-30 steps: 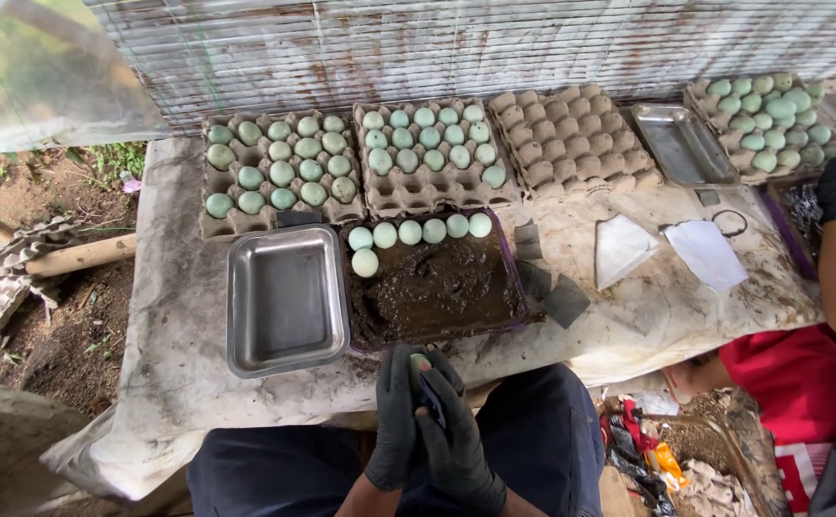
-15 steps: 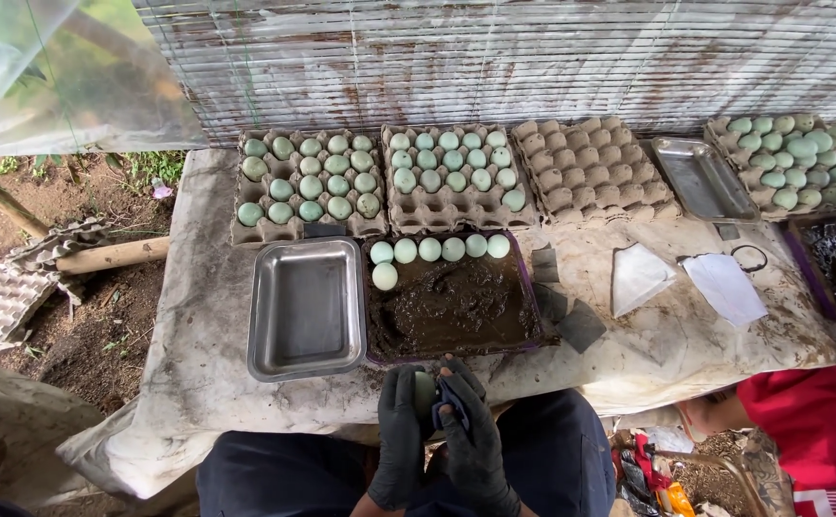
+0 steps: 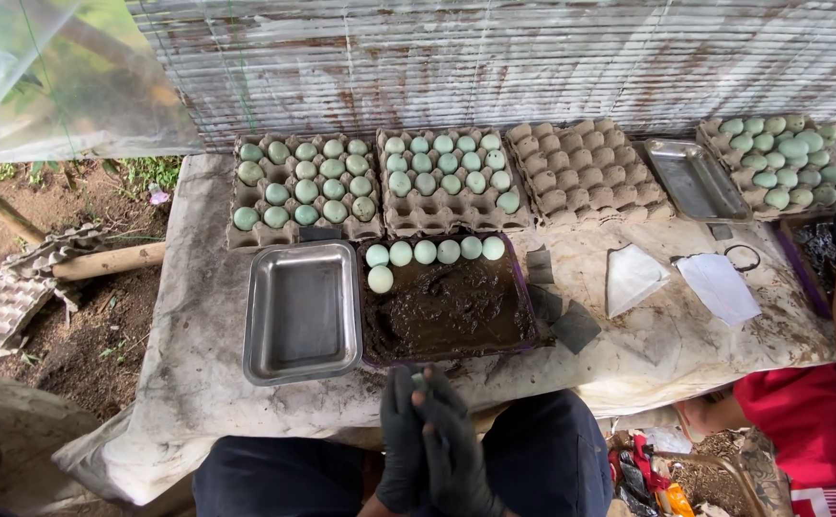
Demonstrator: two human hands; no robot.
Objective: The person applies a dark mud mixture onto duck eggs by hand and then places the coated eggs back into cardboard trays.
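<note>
Left hand: I am pressing my black-gloved left hand (image 3: 402, 442) against the right one, just off the table's near edge.
Right hand: my gloved right hand (image 3: 456, 450) is cupping over the left; the two are closing on a pale egg (image 3: 419, 380), barely showing between the fingers.
Mud tray: the dark tray of mud (image 3: 447, 308) is sitting at the near edge, six eggs lining its far-left corner.
Steel tray: the steel tray (image 3: 301, 311) is lying just beside it, leftward.
Cartons: egg cartons (image 3: 305, 184) are running along the far edge.
</note>
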